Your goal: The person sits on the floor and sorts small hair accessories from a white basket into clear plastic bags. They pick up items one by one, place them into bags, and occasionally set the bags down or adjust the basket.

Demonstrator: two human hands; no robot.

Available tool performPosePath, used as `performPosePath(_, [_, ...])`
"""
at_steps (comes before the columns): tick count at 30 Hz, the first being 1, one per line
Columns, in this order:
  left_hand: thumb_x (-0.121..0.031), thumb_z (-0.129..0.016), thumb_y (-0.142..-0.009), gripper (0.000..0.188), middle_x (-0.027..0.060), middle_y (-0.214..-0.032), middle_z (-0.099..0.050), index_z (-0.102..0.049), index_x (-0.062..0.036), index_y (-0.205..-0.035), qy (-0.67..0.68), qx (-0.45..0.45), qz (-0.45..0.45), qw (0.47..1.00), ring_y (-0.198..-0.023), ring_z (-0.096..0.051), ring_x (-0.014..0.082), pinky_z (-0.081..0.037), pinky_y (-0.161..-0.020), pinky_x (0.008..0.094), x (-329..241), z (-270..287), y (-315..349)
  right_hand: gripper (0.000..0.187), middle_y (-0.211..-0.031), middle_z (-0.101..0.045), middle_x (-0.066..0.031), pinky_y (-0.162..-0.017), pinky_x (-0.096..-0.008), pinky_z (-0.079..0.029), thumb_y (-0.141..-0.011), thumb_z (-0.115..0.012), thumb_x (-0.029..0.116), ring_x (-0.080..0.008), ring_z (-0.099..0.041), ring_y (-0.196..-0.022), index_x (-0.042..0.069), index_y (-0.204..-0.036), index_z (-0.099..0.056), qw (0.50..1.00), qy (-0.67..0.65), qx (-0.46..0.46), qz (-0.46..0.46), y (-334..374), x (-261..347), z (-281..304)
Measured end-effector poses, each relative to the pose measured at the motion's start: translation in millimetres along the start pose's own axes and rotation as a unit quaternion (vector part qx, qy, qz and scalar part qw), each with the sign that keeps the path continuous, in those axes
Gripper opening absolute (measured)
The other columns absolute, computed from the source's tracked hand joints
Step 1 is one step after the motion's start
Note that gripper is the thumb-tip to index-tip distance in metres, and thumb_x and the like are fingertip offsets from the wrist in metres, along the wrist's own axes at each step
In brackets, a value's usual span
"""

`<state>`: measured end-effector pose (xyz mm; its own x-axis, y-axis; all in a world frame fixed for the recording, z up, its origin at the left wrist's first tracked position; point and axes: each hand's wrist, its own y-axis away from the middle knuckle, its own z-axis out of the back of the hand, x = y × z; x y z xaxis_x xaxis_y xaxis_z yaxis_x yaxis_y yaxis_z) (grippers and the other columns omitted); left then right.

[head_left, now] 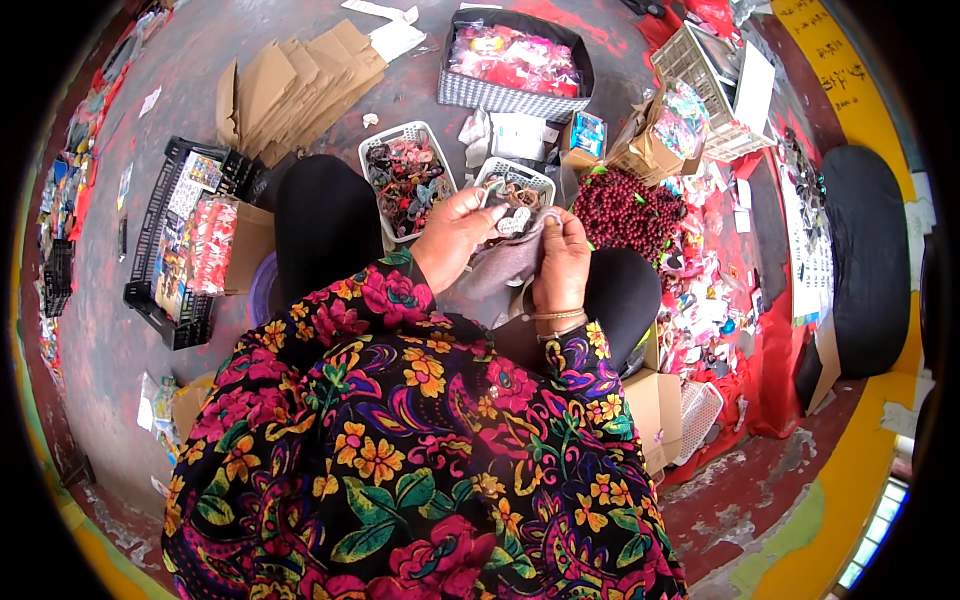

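My right hand (562, 262) is closed, thumb and fingers pinching the upper edge of a mauve-grey cloth (500, 266). The cloth hangs down between my two hands. Close beside it, my left hand (452, 238) is closed too, its fingertips at a small pale patch (515, 222) with dark marks. Whether the patch is fixed to the cloth I cannot tell. Just beyond my hands stands a small white basket (548, 183) of brown and dark small pieces. A larger white basket (368, 150), full of dark, red and grey bow-like pieces, stands beyond my left hand.
Flattened cardboard (300, 85) lies far left, near a black crate (170, 240). A grey fabric bin (510, 97) holds pink packets. To the right are dark red bead strings (625, 215), an open cardboard box (645, 150), a beige crate (690, 60) and scattered small goods (700, 310).
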<state>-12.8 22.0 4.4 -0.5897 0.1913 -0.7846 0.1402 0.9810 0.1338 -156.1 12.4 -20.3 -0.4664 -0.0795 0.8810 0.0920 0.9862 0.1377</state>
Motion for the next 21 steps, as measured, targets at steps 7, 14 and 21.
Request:
performPosePath(7, [-0.004, -0.047, -0.089, 0.015, 0.0025, -0.095, -0.056, -0.052, -0.0021, -0.102, -0.098, -0.034, 0.008, 0.995, -0.089, -0.056, 0.0121, -0.048, -0.08, 0.0293, -5.2, 13.9, -5.7, 0.013, -0.1, -0.058, -0.0049, -0.081, -0.023, -0.042, -0.088, -0.049, 0.003, -0.0113, -0.054, -0.088, 0.005, -0.1, -0.053, 0.989, 0.065, 0.092, 0.1, 1.3, 31.6, -7.8])
performPosePath(14, [-0.006, -0.05, -0.087, 0.016, 0.0026, -0.092, -0.056, -0.048, -0.0025, -0.102, -0.001, -0.009, 0.076, 0.997, -0.082, -0.055, 0.0097, -0.045, -0.072, 0.0242, -15.0, -6.9, 1.8, 0.018, -0.094, -0.057, -0.0041, -0.076, -0.023, -0.044, -0.08, -0.058, -0.002, -0.0102, -0.052, -0.085, 0.006, -0.096, -0.053, 0.973, 0.168, 0.132, 0.092, 6.7, 7.2, -7.6])
performPosePath(21, [0.0, -0.054, -0.083, 0.026, 0.0038, -0.091, -0.055, -0.043, -0.0028, -0.106, -0.055, 0.022, 0.049, 0.997, -0.082, -0.055, 0.0101, -0.044, -0.073, 0.0235, 0.7, -2.9, 3.9, 0.011, -0.083, -0.053, -0.0001, -0.067, -0.0197, -0.042, -0.083, -0.055, 0.0, -0.0053, -0.048, -0.074, 0.005, -0.092, -0.05, 0.99, 0.093, 0.045, 0.093, 6.0, 3.2, -7.1])
